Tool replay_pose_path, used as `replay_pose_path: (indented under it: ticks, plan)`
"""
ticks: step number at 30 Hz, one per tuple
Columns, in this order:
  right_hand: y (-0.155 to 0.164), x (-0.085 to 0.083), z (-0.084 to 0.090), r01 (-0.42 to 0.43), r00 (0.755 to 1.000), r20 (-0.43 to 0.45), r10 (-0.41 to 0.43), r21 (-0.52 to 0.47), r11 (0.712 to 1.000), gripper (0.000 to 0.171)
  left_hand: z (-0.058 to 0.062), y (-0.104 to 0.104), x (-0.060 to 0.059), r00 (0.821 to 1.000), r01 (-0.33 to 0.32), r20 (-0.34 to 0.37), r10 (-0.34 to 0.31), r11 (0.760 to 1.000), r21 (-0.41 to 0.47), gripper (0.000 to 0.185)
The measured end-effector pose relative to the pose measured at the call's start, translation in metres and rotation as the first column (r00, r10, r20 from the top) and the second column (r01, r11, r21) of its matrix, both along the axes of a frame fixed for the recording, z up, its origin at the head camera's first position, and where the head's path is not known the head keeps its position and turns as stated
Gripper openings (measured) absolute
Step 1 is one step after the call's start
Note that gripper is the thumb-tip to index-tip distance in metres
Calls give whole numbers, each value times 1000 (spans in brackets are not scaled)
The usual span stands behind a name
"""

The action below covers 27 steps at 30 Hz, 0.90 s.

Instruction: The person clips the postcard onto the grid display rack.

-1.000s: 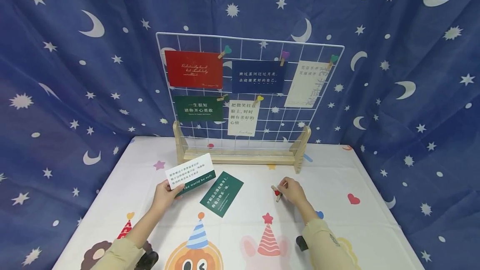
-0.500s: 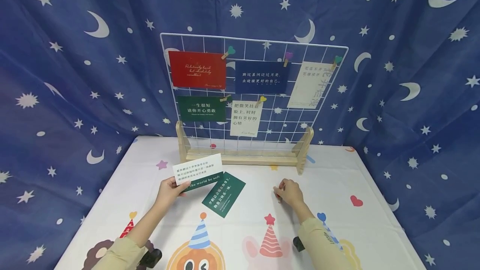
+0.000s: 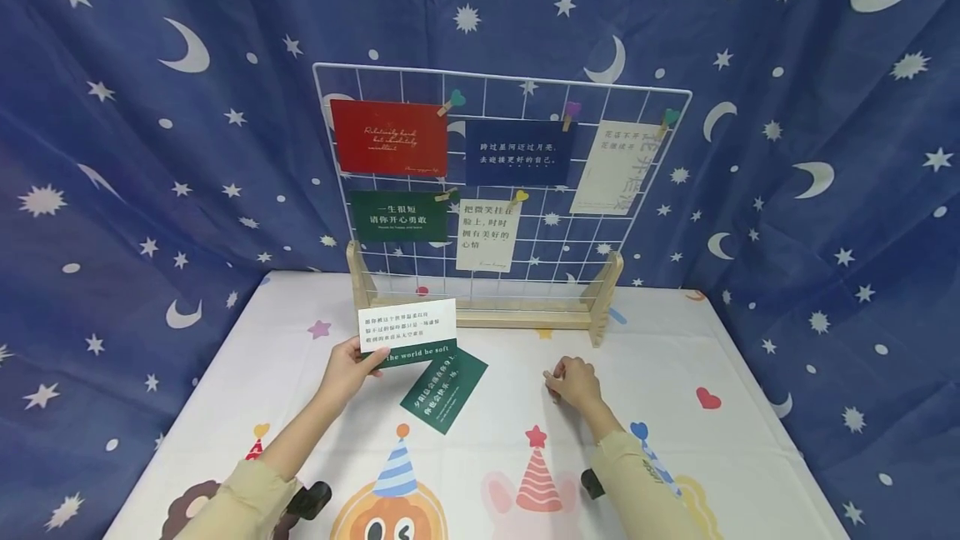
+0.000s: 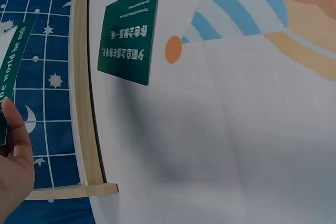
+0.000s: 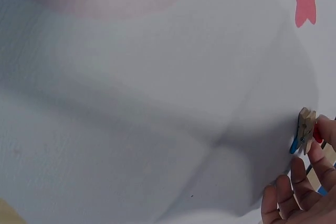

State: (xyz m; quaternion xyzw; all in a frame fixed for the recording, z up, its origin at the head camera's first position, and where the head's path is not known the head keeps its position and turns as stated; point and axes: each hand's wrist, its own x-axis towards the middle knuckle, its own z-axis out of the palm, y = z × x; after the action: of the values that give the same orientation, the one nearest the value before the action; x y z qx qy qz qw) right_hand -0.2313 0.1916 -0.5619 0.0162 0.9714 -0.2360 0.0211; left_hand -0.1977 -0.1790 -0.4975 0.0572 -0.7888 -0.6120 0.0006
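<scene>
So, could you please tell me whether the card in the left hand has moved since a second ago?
Yes. The left hand has lifted the white-and-green card up and right, toward the wooden base of the grid stand.

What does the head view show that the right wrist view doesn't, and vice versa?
Only the head view: the white wire grid panel on its wooden base with five cards clipped on, the left hand holding the white-and-green printed card, and the dark green card lying flat on the white cartoon-print tablecloth.

Only the right wrist view: the small wooden clothespin with a blue tip and a red part, pinched at the fingertips. In the head view the hand hides it.

Both: the right hand and the tablecloth under it.
</scene>
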Motion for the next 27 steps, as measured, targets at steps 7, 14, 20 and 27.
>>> replay_pose_path:
  ticks: [7,14,20,27]
  plan:
    - [-2,2,0,-5,1000,-15,5,20,1000,25,10,7,-8,1000,1,-17,1,996,87,35]
    - [-5,3,1,8,1000,-13,-7,10,1000,22,13,14,-11,1000,-1,-16,3,993,120,34]
    - [-5,5,2,15,1000,-19,-15,-3,1000,20,17,21,-15,1000,5,-20,-3,991,134,34]
    - [-4,4,4,16,998,-56,-17,-16,1000,16,23,29,-19,999,16,-31,-11,988,155,34]
